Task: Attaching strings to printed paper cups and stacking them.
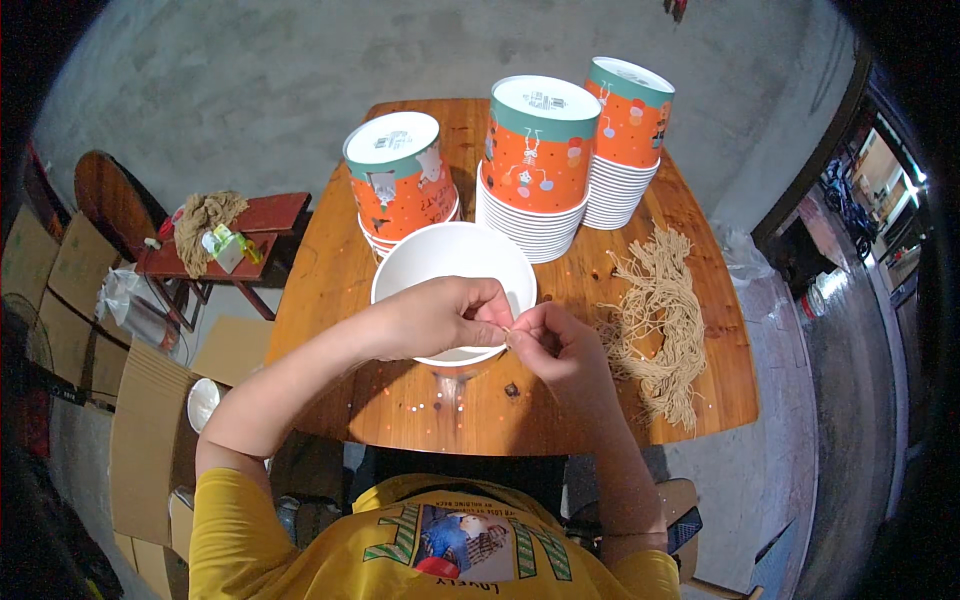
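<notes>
My left hand (pixel 450 315) and my right hand (pixel 556 343) meet fingertip to fingertip over the near right rim of a white paper bucket (pixel 415 262). Both are closed in a pinch. Between the fingertips is something thin and tan, too small to make out for sure. The bucket stands open side up on the wooden table (pixel 330 400), its inside white and partly hidden by my left hand and wrist. To the right of my right hand lies a loose bundle of tan string (pixel 668 330).
Behind the white bucket, upside-down stacks of orange and green paper buckets stand at the left (pixel 400 185), middle (pixel 535 165) and right (pixel 630 130). A red bench (pixel 262 215) carrying a tan bundle is at the far left, with cardboard (pixel 150 440) nearer. A doorway (pixel 880 210) opens at the right.
</notes>
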